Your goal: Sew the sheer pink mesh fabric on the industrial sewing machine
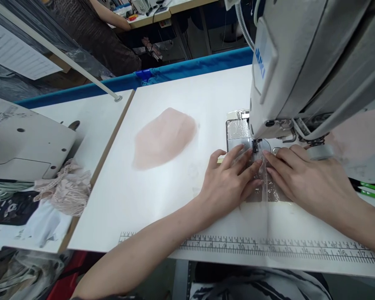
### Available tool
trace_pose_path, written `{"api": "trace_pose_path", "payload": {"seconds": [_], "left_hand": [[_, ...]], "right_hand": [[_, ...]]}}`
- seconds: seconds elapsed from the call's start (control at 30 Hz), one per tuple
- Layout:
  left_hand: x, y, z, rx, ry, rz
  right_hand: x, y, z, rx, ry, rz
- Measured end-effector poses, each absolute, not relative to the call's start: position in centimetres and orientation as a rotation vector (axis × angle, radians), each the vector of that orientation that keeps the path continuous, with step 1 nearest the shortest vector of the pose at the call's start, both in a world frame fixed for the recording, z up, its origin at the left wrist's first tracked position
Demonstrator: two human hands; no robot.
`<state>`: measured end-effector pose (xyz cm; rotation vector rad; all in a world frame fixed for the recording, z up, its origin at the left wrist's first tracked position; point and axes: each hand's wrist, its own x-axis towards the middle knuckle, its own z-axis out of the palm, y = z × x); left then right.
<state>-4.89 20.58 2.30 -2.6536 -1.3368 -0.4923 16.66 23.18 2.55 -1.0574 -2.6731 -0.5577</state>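
Note:
A strip of sheer pale fabric (264,187) runs from the sewing machine's presser foot (255,146) down towards the table's front edge. My left hand (231,177) lies palm down on the left of it, fingers spread, with thumb and index tips at the strip. From the right, my right hand (306,175) rests its thumb and index fingertips beside the strip, a little apart; its other fingers are bent. Both hands are just in front of the needle area of the sewing machine (287,66). Shiny clear film (273,191) shows under the hands.
A sheer pink fabric piece (165,139) lies left on the white table (162,200). Green-handled snips (373,191) and more pink fabric (361,135) are at right. A printed ruler (225,246) follows the front edge. Lace (67,183) lies far left. A person (96,37) is beyond the table.

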Motion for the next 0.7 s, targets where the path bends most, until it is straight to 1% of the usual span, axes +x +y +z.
{"api": "trace_pose_path", "payload": {"seconds": [0.33,0.7], "left_hand": [[-4.97,20.61,2.01,-2.669,-1.354,-0.499],[-5.00,20.84,1.80,-2.679,-1.402,-0.472]], "right_hand": [[16.58,23.20,2.85,-1.084,-2.662,-0.483],[16.66,23.60,2.57,-1.117,-2.657,-0.644]]}}
